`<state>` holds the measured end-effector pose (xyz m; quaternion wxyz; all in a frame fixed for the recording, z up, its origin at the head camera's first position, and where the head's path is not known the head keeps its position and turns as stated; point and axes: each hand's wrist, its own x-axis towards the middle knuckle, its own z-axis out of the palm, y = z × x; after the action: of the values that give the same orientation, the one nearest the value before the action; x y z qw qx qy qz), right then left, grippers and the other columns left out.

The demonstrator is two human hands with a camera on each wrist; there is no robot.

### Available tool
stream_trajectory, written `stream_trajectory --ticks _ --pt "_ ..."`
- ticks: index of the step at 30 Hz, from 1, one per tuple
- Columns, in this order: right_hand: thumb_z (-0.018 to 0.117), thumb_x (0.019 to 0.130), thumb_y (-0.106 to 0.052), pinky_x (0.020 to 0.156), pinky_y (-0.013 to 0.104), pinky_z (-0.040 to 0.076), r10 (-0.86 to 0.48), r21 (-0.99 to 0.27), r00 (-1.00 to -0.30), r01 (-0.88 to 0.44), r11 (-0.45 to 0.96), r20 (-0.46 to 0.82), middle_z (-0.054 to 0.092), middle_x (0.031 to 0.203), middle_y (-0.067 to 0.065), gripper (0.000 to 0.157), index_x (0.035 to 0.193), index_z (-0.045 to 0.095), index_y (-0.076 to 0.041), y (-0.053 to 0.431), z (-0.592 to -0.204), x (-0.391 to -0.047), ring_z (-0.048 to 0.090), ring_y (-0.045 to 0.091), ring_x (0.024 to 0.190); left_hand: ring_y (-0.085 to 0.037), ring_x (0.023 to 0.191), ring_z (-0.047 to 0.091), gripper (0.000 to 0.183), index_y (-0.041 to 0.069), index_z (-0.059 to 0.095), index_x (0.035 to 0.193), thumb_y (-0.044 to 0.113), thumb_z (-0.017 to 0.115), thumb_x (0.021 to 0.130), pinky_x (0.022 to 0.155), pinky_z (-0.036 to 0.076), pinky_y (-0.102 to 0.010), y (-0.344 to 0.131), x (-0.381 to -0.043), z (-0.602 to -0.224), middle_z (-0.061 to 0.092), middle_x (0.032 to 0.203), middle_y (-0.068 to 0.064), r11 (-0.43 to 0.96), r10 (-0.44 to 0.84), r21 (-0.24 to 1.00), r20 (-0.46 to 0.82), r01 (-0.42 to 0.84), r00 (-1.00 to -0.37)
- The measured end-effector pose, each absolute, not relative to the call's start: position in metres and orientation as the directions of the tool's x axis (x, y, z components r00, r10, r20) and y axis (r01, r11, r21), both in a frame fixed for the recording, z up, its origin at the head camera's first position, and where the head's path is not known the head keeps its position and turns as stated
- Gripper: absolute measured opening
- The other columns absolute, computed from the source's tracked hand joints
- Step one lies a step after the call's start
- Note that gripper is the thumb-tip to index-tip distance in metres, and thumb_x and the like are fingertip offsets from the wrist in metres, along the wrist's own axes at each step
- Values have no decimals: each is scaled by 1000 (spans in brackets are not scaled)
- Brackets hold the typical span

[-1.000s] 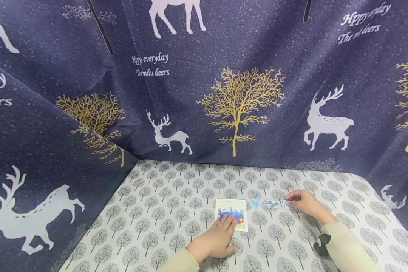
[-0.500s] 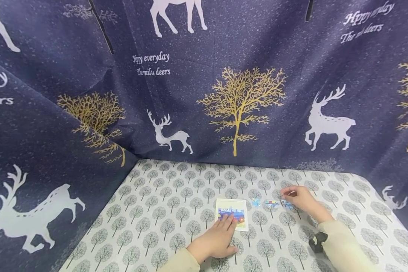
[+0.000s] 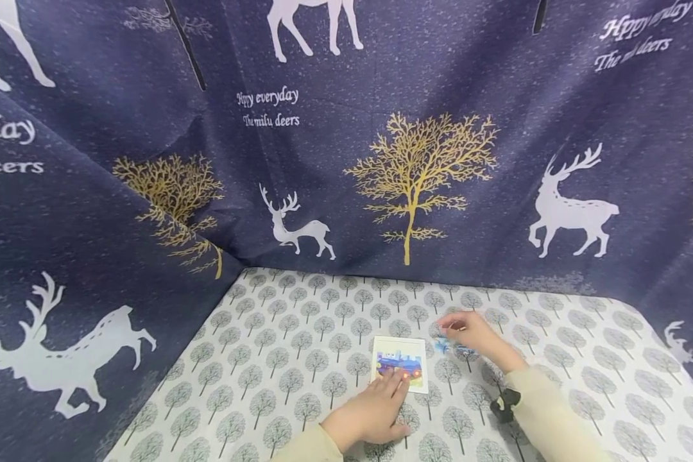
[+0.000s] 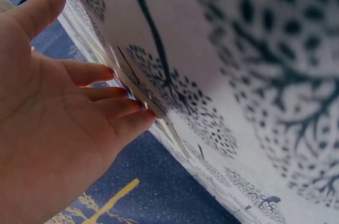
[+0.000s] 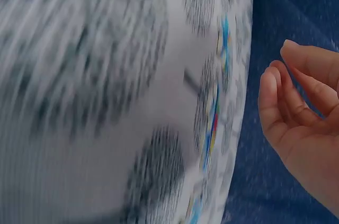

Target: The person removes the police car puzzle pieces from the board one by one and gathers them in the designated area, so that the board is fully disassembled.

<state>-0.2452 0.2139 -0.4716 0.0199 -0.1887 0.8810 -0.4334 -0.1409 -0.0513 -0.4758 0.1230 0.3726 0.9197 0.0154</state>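
Note:
A white-framed picture puzzle board (image 3: 385,344), showing a blue cartoon vehicle, lies flat on the cloth. My left hand (image 3: 374,410) rests its straight fingertips on the board's lower part; the left wrist view catches the board's thin edge (image 4: 174,136) under them. Just right of the board lies a light-blue puzzle piece (image 3: 441,346). Above it hovers my right hand (image 3: 475,332), fingers loosely bent, thumb apart from them, nothing visible between. In the right wrist view a multicoloured puzzle piece (image 5: 213,128) and two bluish ones lie on the cloth, apart from the fingers.
A white cloth (image 3: 289,359) printed with grey trees covers the table. Behind and to the left hangs a dark blue curtain (image 3: 323,167) with deer and golden trees. A black wrist strap (image 3: 505,405) sits at the right sleeve.
My right hand has left the rightmost puzzle piece and moved left over the others to the one nearest the board. The left hand stays on the board. The head view has shifted slightly.

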Motion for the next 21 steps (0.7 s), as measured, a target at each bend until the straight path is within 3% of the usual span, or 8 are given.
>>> stream_trajectory --ticks 6,15,21 --pt "64 91 -8 74 36 56 -451 -772 -883 -377 513 131 68 100 15 23 110 68 3 188 -476 -249 65 27 89 -28 144 23 79 5 29 150 55 50 93 112 32 -38 -50 -137 -477 22 158 -11 719 691 109 -215 687 -690" --pt "66 86 -4 69 24 55 -538 -803 -836 -392 449 107 70 96 17 21 106 69 4 148 -482 -249 67 25 84 -27 143 25 78 6 32 149 55 52 92 112 32 -37 -50 -134 -477 24 158 -10 726 682 64 -197 685 -705" --pt "65 88 -6 75 29 56 -591 -793 -800 -424 436 103 71 99 13 21 108 69 1 134 -489 -249 67 21 87 -28 143 26 77 5 33 149 54 52 93 111 33 -37 -51 -134 -477 26 157 -12 715 694 59 -184 697 -696"
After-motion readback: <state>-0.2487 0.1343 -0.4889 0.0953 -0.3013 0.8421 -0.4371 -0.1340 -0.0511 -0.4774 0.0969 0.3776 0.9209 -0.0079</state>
